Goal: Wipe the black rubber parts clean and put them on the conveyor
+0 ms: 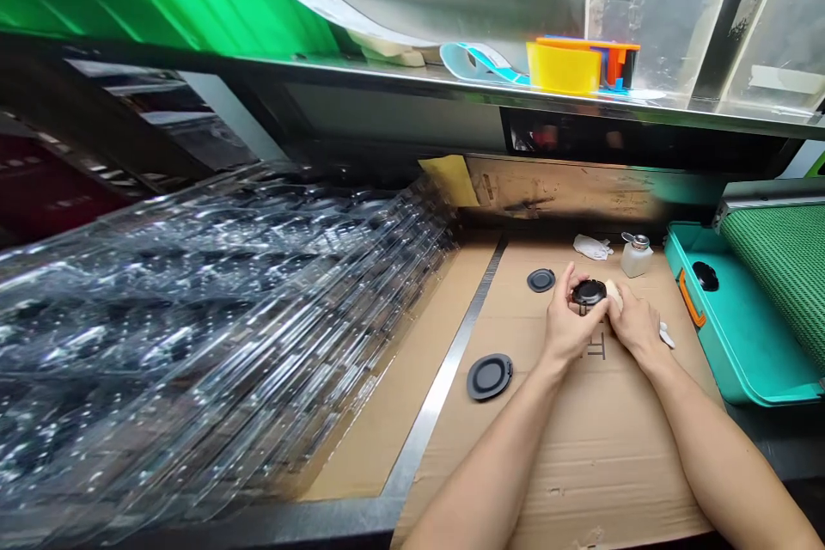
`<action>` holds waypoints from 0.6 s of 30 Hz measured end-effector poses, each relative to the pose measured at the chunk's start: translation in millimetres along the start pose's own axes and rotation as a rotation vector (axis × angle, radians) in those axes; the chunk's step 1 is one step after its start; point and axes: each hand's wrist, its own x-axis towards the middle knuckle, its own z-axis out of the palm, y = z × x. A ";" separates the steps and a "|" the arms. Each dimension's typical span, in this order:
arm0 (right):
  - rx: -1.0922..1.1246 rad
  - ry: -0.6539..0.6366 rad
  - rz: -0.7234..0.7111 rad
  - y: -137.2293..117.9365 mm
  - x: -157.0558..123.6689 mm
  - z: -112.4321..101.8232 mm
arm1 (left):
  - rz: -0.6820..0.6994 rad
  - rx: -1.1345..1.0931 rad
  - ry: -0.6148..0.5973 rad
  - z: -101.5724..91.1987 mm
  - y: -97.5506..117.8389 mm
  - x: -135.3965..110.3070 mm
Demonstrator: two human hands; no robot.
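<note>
Two bare forearms (516, 464) reach in from the bottom edge over a scuffed, creased sheet of corrugated cardboard (567, 468). The left hand (567, 318) curls closely around a glossy black round part (589, 292), while the right hand (638, 326) pinches a pale wad of cloth (614, 295) against its side. Just beyond lies a matte dark disc (540, 280) with a raised rim; a larger disc (490, 376) sits near the cardboard's left edge. Toward the far edge stand a white bottle (637, 258) with a metal pump top and a crumpled white wipe (591, 247). Past the right edge, a teal tray (728, 318) holds a black disc (705, 276) (a ribbed green mat (779, 266) covers part of it). Left of the cardboard, a metal strip (438, 387) runs alongside a stack of clear plastic trays (212, 318).
</note>
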 end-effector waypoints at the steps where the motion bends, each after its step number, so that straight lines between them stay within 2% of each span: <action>1: -0.017 -0.014 -0.028 -0.9 -0.5 -0.6 | 0.075 0.070 -0.020 1.5 2.2 -3.9; 3: -0.039 -0.042 -0.094 -2.7 -2.0 -0.9 | 0.159 0.152 -0.068 3.5 6.6 -10.2; 6: -0.040 -0.080 -0.155 -5.0 -5.1 0.4 | 0.151 0.167 -0.101 5.3 12.2 -14.7; 10: -0.032 -0.083 -0.160 -6.3 -7.4 0.8 | 0.115 0.080 -0.027 7.7 16.1 -15.7; 14: -0.030 -0.082 -0.149 -6.4 -7.5 -1.0 | 0.109 0.048 -0.021 11.0 19.0 -16.9; 18: -0.025 -0.081 -0.152 -6.7 -7.2 -0.7 | 0.054 -0.024 0.057 11.7 22.5 -16.2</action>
